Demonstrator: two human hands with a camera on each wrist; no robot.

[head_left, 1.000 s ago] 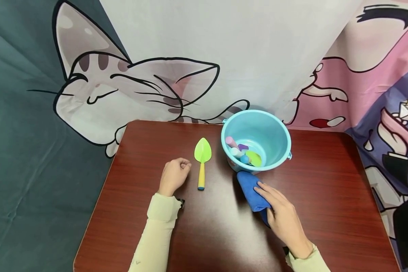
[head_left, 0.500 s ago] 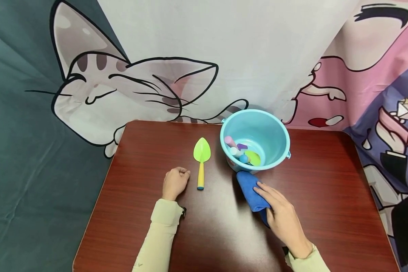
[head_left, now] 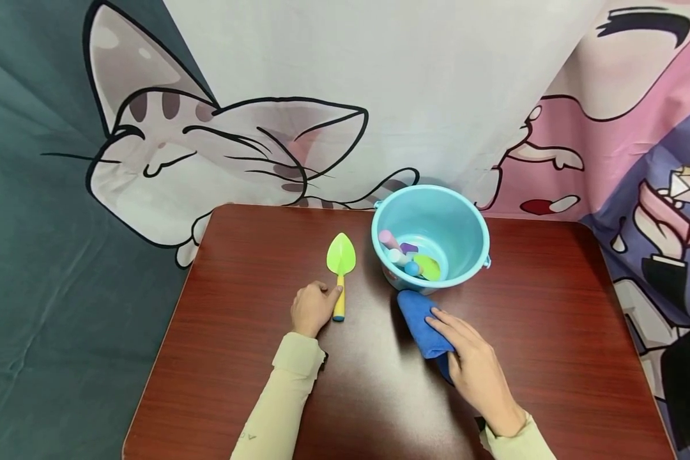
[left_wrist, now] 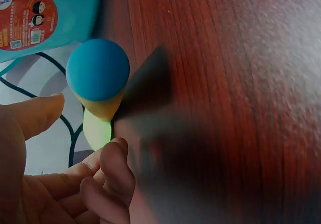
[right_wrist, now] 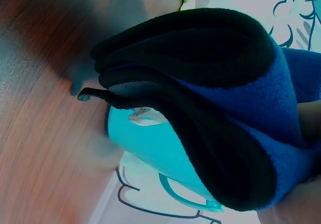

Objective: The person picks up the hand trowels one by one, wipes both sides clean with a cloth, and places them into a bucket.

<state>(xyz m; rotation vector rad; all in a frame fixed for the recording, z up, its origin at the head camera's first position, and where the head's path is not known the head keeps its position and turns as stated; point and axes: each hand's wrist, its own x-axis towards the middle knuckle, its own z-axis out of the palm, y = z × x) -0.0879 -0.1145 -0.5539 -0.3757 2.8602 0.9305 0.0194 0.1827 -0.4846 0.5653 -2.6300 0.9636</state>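
A toy trowel with a lime blade and a yellow, blue-ended handle lies left of the bucket. My left hand is right beside the handle, its thumb overlapping it in the head view. In the left wrist view, thumb and fingers sit apart on either side of the trowel's blue handle end. My right hand grips a folded blue cloth just in front of the bucket. The cloth's layered folds fill much of the right wrist view.
A light blue bucket stands near the table's back edge. Inside are several small pieces, among them a pink stick and a lime piece. A printed cartoon curtain hangs behind the brown table.
My left hand first drew back slightly, then moved right to the trowel's handle, its thumb extending. The right hand stays on the cloth almost unmoved.
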